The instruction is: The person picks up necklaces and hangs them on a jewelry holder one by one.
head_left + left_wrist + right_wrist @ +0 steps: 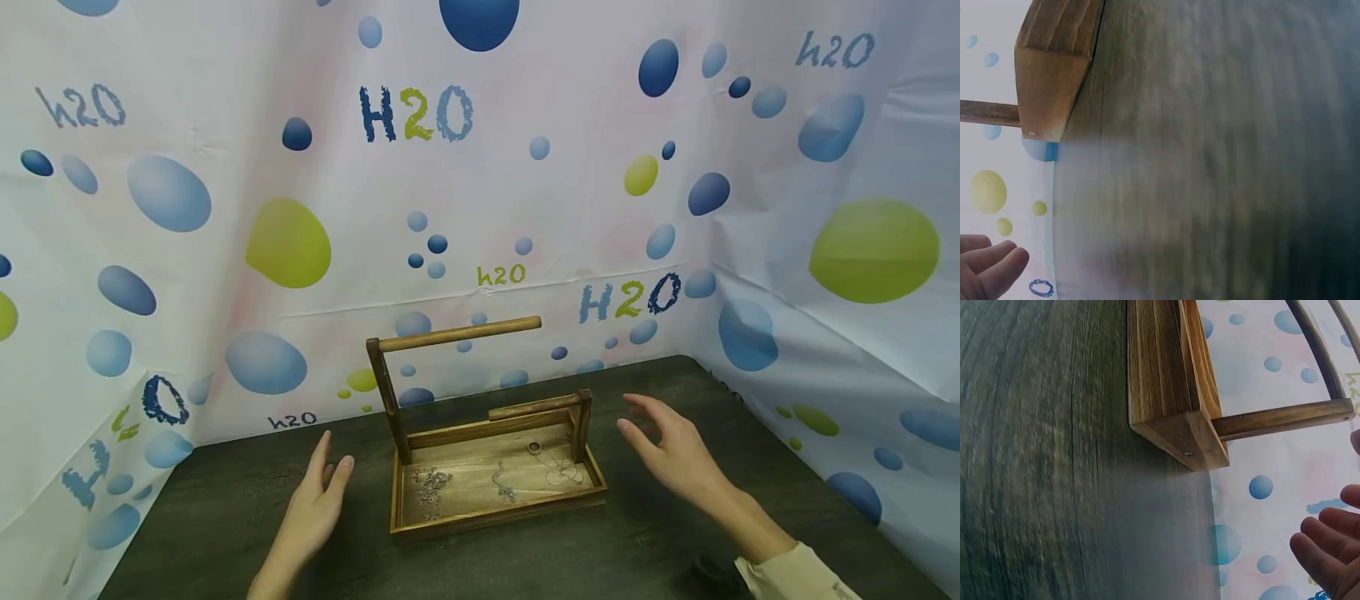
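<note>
A wooden jewelry stand (498, 517) sits on the dark table, a shallow tray with a tall bar on its left post and a shorter bar on its right post. Inside the tray lie a tangled silver chain (431, 492) on the left, a second chain (502, 483) in the middle, a thin chain (564, 473) on the right and a ring (534, 448). My left hand (311, 508) hovers left of the stand, fingers extended, holding nothing. To its right, my right hand (675, 454) is held apart from it, fingers relaxed and nothing in them.
A white sheet (525, 208) printed with blue and green dots and "H2O" hangs behind and at both sides of the table (300, 467). A small dark object (708, 571) lies near the front, by the right sleeve (795, 575).
</note>
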A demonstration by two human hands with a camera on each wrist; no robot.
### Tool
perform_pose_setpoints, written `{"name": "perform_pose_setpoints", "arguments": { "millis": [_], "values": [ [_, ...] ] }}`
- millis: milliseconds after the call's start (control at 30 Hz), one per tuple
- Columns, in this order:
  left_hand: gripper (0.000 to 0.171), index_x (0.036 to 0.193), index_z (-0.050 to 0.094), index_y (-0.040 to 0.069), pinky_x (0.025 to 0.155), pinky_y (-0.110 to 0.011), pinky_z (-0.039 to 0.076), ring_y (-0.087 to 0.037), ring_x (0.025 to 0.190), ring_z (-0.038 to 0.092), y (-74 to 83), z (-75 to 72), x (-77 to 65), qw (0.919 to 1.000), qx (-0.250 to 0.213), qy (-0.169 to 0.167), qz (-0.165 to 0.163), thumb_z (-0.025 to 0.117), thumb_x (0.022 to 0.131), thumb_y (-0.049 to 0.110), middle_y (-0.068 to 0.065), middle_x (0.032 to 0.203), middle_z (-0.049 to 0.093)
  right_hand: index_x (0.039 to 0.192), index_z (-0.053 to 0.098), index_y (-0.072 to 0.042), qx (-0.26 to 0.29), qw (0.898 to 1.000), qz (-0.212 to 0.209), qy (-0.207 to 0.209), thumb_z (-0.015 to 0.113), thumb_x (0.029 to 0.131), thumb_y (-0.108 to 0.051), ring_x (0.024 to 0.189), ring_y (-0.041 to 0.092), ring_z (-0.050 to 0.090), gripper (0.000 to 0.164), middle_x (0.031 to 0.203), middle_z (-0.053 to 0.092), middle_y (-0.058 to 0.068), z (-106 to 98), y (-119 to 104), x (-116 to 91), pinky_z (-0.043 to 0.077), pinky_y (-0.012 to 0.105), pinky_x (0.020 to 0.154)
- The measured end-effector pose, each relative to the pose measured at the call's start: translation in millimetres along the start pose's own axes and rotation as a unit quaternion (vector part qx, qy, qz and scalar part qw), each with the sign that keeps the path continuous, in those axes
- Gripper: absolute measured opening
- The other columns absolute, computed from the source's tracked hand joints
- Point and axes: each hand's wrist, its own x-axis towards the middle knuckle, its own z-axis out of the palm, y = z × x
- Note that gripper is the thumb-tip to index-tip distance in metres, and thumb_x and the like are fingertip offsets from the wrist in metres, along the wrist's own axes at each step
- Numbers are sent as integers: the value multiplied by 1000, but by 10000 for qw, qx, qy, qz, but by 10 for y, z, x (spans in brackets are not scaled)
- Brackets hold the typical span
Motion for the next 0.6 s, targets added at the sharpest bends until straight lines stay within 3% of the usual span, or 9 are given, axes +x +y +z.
{"name": "perform_pose_setpoints", "arguments": {
  "millis": [467, 600],
  "values": [
    [79, 163, 1, 8, 109, -67, 35, -50, 141, 30, 78, 162, 44, 9989, -403, 63, 219, 37, 107, 52, -30, 163, 9, 137, 57, -4, 398, 9992, -26, 24, 64, 101, -24, 104, 35, 68, 41, 126, 64, 17, 140, -103, -75, 60, 48, 83],
    [79, 163, 2, 8, 100, -62, 48, -49, 140, 33, 94, 210, 59, 9969, -738, -13, 271, 40, 107, 49, -30, 162, 10, 134, 60, -3, 420, 9991, -58, 46, 65, 101, -22, 103, 31, 68, 38, 122, 67, 13, 172, -153, -100, 60, 46, 82]
  ]
}}
